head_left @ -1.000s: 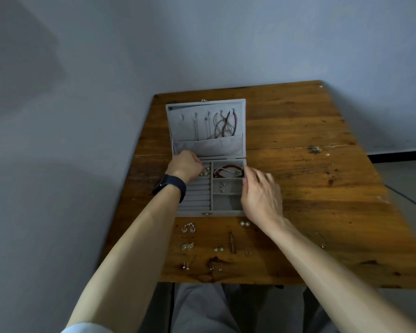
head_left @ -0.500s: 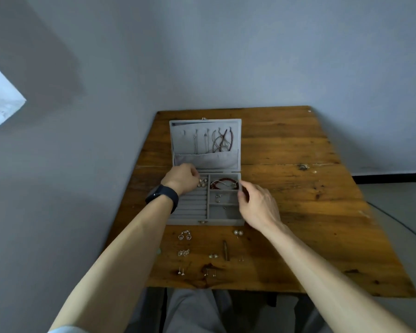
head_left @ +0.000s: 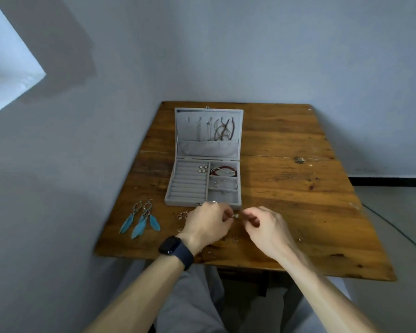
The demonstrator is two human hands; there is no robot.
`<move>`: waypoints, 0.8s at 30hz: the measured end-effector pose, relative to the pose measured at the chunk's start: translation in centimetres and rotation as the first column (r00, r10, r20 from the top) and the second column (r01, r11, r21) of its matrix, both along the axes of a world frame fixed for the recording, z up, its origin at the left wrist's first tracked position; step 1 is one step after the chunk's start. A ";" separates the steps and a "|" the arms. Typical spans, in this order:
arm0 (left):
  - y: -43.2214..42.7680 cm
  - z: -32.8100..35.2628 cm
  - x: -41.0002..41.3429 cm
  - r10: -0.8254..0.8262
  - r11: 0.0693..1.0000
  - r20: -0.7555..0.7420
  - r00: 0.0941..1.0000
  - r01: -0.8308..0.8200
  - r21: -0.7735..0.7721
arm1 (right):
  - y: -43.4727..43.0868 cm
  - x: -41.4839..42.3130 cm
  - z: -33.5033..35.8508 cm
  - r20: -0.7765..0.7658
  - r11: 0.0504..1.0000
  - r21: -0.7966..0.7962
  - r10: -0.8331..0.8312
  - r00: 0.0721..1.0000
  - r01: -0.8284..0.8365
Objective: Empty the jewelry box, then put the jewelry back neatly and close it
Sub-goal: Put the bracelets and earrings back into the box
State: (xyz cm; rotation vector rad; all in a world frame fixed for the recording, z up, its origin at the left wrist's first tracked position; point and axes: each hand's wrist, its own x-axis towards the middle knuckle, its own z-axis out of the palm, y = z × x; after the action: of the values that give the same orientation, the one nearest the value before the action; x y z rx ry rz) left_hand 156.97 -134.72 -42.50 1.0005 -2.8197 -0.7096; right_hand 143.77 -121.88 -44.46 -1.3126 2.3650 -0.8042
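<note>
I'm watching left hand (head_left: 209,223) and right hand (head_left: 268,228) pinching one stud (head_left: 236,215), jewelry box (head_left: 189,186) beyond them lying open, part-refilled, feather earrings (head_left: 141,222) waiting left of them.

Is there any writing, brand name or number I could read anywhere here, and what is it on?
There is no readable text in this view.
The smartwatch: its screen is dark and shows nothing.
The grey jewelry box: no label or brand is visible.
The small earring pinched by the left hand: too small to show any marking.
The wooden table: no writing.
</note>
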 end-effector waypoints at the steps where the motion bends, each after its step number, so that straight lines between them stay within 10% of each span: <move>1: 0.4 -0.4 0.0 0.005 0.999 0.002 1.000 -0.005 -0.051 | 0.0 0.1 -0.3 -0.003 1.000 0.014 0.011 1.000 -0.011; 17: 1.5 -1.3 -0.5 0.057 0.985 -0.043 0.997 -0.063 -0.163 | -0.5 1.0 -2.3 -0.124 0.999 -0.036 -0.025 0.992 0.021; 24: 0.2 0.1 0.8 0.103 0.989 -0.156 0.982 -0.085 0.117 | 0.2 0.7 -1.2 0.132 0.974 -0.203 -0.076 0.988 0.102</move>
State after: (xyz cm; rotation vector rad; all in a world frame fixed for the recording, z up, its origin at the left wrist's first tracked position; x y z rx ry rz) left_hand 157.78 -134.54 -42.43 1.0336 -2.6019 -0.8999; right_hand 144.48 -121.71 -45.71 -1.2006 2.3054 -1.1545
